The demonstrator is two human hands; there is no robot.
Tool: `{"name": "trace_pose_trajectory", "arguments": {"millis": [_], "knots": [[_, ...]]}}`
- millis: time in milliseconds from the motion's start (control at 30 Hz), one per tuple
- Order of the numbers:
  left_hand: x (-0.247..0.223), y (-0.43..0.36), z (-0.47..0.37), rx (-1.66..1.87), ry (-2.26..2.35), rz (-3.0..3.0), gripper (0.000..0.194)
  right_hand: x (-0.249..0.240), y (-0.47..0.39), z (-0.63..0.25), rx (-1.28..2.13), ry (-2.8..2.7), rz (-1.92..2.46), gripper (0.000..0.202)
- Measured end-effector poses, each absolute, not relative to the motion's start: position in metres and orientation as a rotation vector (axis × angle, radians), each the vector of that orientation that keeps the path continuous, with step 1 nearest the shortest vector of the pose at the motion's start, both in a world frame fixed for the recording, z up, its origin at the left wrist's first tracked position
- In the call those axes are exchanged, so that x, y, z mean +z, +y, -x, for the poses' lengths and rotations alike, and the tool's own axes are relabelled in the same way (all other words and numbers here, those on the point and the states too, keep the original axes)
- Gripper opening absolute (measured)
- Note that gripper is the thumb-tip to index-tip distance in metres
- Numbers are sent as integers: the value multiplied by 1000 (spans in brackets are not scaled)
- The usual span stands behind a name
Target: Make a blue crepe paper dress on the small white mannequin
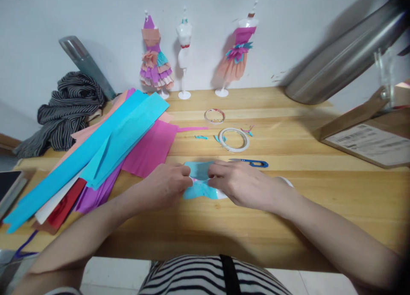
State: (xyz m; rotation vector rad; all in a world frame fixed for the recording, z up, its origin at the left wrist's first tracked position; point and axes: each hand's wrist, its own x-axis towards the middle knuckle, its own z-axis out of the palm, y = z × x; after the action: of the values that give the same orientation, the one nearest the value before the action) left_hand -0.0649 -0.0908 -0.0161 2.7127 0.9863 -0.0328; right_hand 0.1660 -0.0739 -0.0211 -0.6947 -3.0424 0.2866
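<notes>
Both hands meet over a piece of light-blue crepe paper low over the wooden table. My left hand pinches its left side, fingers closed. My right hand grips the right side with bent, closed fingers. Something white and pink shows between and below the fingers, mostly covered by paper and hands. Past my right wrist a white rounded edge peeks out. Blue-handled thread snips lie just beyond my right hand. Farther off are a white tape roll and a smaller tape ring.
Crepe paper sheets in several colours pile up at left, near a striped cloth and a flask. Small dress forms stand along the wall, two in paper dresses. A metal cylinder and a cardboard box are at right.
</notes>
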Motion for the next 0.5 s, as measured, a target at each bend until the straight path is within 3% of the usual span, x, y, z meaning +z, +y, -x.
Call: {"name": "trace_pose_trajectory", "arguments": {"millis": [300,500], "knots": [[-13,-107,55,-345,868,-2963,12,-19,-73,-170,352,-2984,689,25],[-15,-109,58,-336,905,-3029,11,-12,-69,-179,622,-2892,749,27]]}}
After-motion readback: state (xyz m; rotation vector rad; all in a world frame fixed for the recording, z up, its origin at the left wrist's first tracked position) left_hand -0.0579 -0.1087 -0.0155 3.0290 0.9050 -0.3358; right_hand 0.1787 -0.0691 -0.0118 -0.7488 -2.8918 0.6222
